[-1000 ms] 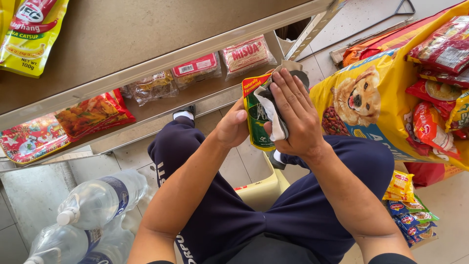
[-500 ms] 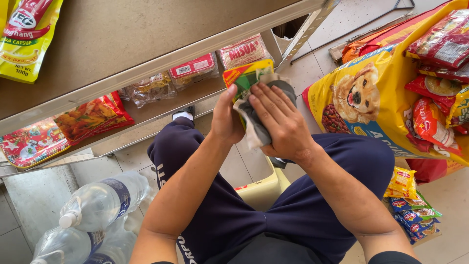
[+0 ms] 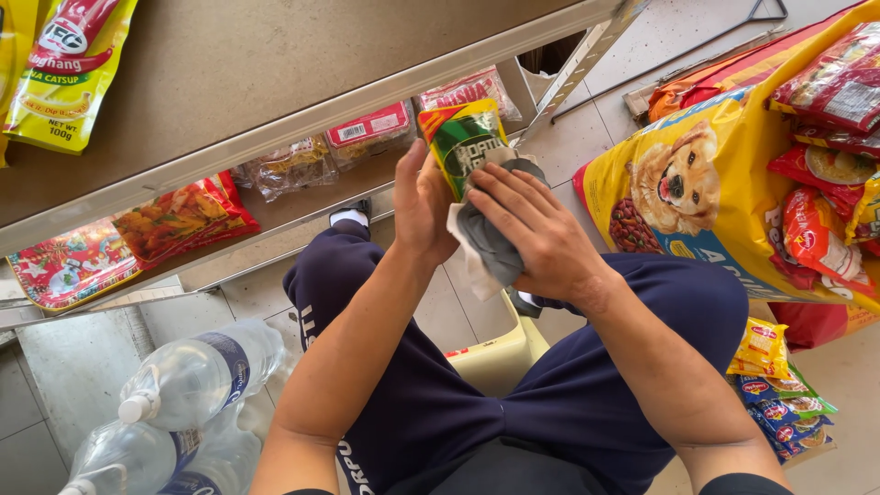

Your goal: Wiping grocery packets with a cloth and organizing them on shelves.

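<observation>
Left hand [image 3: 423, 213] grips green-yellow sachet [image 3: 464, 139], now raised nearer shelf [image 3: 302, 119]; right hand [image 3: 532, 229] clasps grey cloth [image 3: 490, 246], has slid down sachet, wiping underway.

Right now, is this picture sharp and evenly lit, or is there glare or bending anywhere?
Head view: daylight is bright and fairly even; the green packet and grey cloth between the left hand and right hand are sharp. The water bottles catch soft glare. The shelf edge runs slanted and the corners look stretched, a wide-lens effect. Under the shelf it is dimmer.
</observation>
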